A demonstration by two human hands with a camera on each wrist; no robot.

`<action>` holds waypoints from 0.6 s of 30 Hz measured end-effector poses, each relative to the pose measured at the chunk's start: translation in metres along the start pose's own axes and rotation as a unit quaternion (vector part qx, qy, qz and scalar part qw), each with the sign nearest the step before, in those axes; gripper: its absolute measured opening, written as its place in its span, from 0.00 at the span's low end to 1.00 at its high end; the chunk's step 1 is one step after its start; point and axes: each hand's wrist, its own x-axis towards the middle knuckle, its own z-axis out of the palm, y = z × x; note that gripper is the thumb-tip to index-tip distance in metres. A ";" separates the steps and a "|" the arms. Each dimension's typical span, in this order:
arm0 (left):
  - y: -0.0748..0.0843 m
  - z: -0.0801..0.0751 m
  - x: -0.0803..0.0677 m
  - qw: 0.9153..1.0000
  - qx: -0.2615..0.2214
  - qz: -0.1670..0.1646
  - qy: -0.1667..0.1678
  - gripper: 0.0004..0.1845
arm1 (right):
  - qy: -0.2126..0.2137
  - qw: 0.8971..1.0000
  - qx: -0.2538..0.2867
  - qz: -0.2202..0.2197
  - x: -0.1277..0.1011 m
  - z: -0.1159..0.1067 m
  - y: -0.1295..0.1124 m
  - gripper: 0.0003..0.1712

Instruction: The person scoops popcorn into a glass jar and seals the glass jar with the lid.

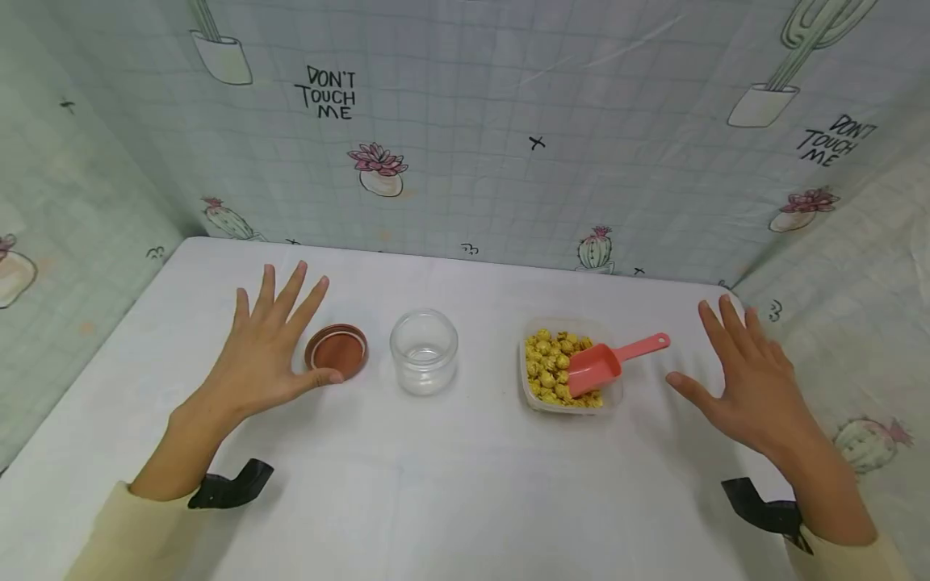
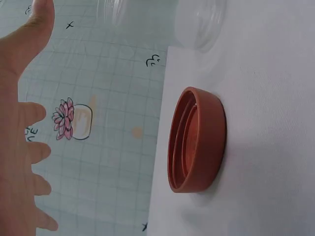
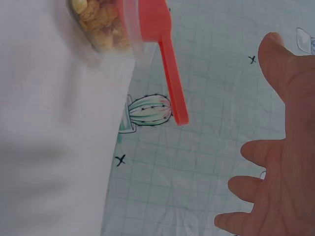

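Note:
My left hand (image 1: 272,347) hovers flat with fingers spread just left of a brown jar lid (image 1: 337,351) lying upside down; the thumb reaches along the lid's front edge. An empty clear glass jar (image 1: 425,352) stands upright beside the lid. Right of it, a clear plastic tub (image 1: 535,395) holds yellow popcorn (image 1: 546,363), with a pink scoop (image 1: 606,363) resting in it, handle pointing right. My right hand (image 1: 741,367) is spread, palm down, right of the scoop's handle and holds nothing. The left wrist view shows the lid (image 2: 197,140), the right wrist view the scoop (image 3: 165,54).
Everything sits on a white table (image 1: 436,484). Cactus-print cloth walls (image 1: 508,137) close in the back and both sides. Black wrist straps (image 1: 232,486) show at both cuffs.

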 end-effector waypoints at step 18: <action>0.072 0.001 -0.025 0.968 -0.162 0.075 0.176 0.59 | 0.043 0.989 0.138 0.009 -0.006 0.012 -0.012 0.53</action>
